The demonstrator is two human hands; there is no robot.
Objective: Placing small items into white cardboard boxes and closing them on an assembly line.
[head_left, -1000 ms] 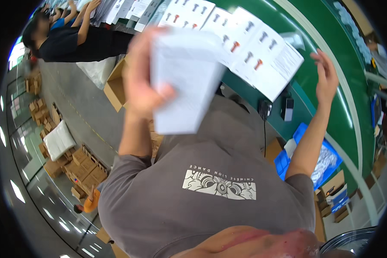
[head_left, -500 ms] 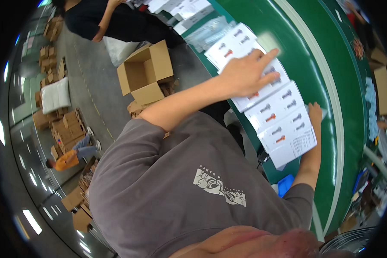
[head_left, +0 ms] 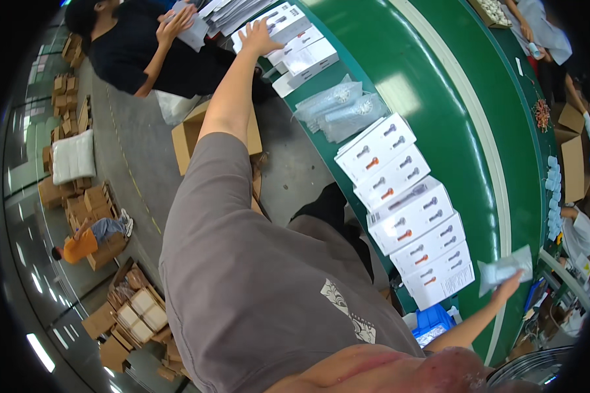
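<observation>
My left hand (head_left: 259, 36) reaches far along the green conveyor belt (head_left: 452, 98), and its spread fingers lie flat on a white box (head_left: 276, 19) in a small cluster of white boxes (head_left: 306, 60). My right hand (head_left: 507, 290) is low at the right, over the belt's near edge. It grips a clear plastic bag (head_left: 505, 267). Between the two hands a row of several white product boxes (head_left: 406, 213) with small pictures on their lids lies along the belt's edge. My grey shirt (head_left: 255, 288) fills the middle of the view.
Clear plastic bags (head_left: 337, 108) lie on the belt beyond the row. A person in a black shirt (head_left: 131, 49) works at the top left. An open cardboard carton (head_left: 193, 134) stands on the floor. Stacked cartons (head_left: 78, 203) are at the left, a blue bin (head_left: 432, 324) below the belt, and other workers (head_left: 577, 232) across it.
My left hand has moved from the row of white boxes to the farther cluster up the belt. My right hand now holds a plastic bag, where before it was empty at the row's end.
</observation>
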